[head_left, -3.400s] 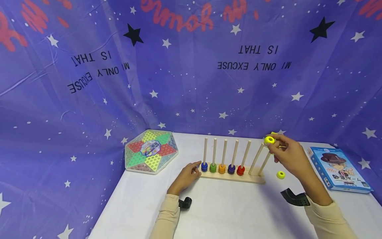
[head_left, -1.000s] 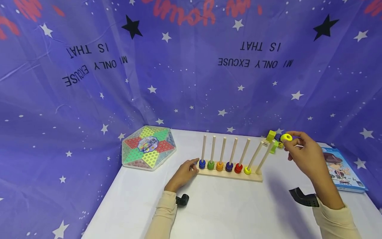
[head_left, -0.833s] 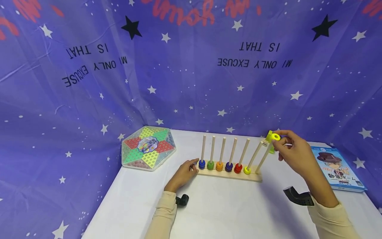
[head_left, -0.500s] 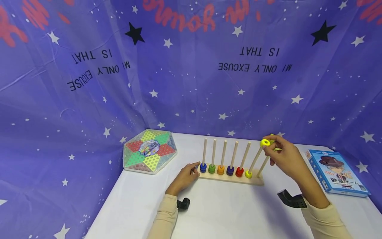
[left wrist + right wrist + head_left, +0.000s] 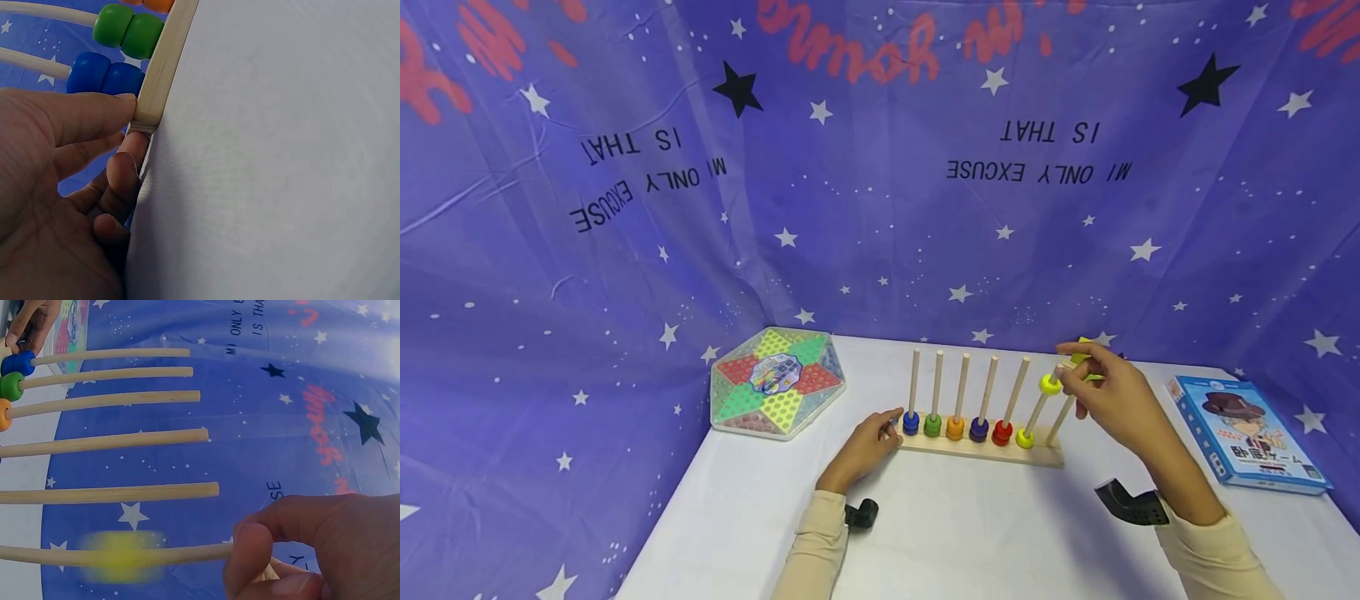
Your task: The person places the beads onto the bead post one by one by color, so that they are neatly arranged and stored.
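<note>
A wooden peg rack (image 5: pixel 985 450) stands on the white table, with a row of upright pegs. Pairs of blue (image 5: pixel 911 423), green (image 5: pixel 932 426), orange (image 5: pixel 955 428), dark blue (image 5: pixel 978 430) and red (image 5: pixel 1002 432) beads sit low on the first pegs. One yellow bead (image 5: pixel 1025 437) rests at the foot of the sixth peg. Another yellow bead (image 5: pixel 122 556) is partway down that peg, blurred and apart from my fingers. My right hand (image 5: pixel 1112 396) is by the peg's top, thumb and forefinger parted. My left hand (image 5: pixel 56 162) grips the rack's left end with thumb and fingers.
A hexagonal Chinese checkers box (image 5: pixel 778 382) lies left of the rack. To the right is a blue game box (image 5: pixel 1249 433). Yellow-green blocks (image 5: pixel 1084 354) show partly behind my right hand. A purple starry cloth (image 5: pixel 880 208) hangs behind the table.
One yellow bead went onto the sixth peg; my right hand then brought a second from the right, and it has left the fingers onto the same peg. The left hand stays put.
</note>
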Demonstrator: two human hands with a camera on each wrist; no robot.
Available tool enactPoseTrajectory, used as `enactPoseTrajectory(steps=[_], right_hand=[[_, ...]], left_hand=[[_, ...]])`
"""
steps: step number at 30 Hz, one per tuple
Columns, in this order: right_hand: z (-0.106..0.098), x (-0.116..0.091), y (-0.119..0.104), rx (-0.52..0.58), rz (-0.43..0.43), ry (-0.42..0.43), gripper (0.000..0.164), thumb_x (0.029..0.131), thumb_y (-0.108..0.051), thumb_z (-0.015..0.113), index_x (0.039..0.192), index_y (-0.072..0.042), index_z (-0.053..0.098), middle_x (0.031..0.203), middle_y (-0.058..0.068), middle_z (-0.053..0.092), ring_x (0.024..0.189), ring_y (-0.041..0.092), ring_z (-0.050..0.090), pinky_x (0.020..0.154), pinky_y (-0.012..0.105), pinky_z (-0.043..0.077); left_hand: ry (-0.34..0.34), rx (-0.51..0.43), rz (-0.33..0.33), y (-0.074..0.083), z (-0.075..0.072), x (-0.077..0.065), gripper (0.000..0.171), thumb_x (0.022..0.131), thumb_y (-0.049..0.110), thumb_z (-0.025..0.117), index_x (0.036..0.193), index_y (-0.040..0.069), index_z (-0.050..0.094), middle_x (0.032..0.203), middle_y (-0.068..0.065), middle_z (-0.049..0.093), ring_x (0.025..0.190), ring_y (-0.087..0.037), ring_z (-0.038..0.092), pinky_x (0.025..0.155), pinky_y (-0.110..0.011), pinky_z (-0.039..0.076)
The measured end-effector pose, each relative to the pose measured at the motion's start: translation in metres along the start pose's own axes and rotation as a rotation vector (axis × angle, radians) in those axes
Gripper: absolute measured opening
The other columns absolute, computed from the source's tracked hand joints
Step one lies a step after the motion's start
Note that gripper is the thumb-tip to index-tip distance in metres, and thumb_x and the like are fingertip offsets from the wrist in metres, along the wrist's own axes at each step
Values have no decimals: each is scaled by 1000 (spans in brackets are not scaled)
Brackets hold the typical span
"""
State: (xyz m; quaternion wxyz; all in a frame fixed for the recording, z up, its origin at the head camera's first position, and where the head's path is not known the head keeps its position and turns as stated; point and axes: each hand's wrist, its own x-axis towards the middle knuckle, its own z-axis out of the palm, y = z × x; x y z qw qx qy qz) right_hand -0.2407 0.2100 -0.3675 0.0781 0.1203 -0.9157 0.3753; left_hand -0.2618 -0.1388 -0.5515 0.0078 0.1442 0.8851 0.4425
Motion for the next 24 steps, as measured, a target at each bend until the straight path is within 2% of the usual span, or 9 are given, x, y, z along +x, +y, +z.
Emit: enactPoseTrajectory(steps=[7,14,19,24], right_hand=[[-3,-15,4,-16,15,52,44,96,-37,55,134,-14,50,84,10,63,56,18,60,46,31,43],[12,-34,-2,-17,33,107,45,98,-39,50,135,-15,48,94,6,56,65,19,61,49,30,48],[19,-40,-5,-31,39,101,43,98,-38,50,135,-15,48,96,6,58,74,19,62,56,27,51],[24,-48,-2,-35,60,73,43,98,-37,51,134,-13,48,97,5,59,76,17,62,60,24,51]], left_hand=[[-15,1,-1,2,4,1,49,91,12,63,138,5,50,85,0,53,70,-9,44,64,-26,37],[17,21,-6,-5,-7,2,48,90,12,63,137,5,52,86,0,53,70,-11,42,63,-26,35],[55,9,-25,-15,-4,-7,46,90,11,62,135,3,53,87,-2,54,71,-12,43,63,-27,35],[55,-8,-39,-26,4,-23,45,91,10,61,134,2,53,88,-5,55,72,-12,43,63,-27,36]])
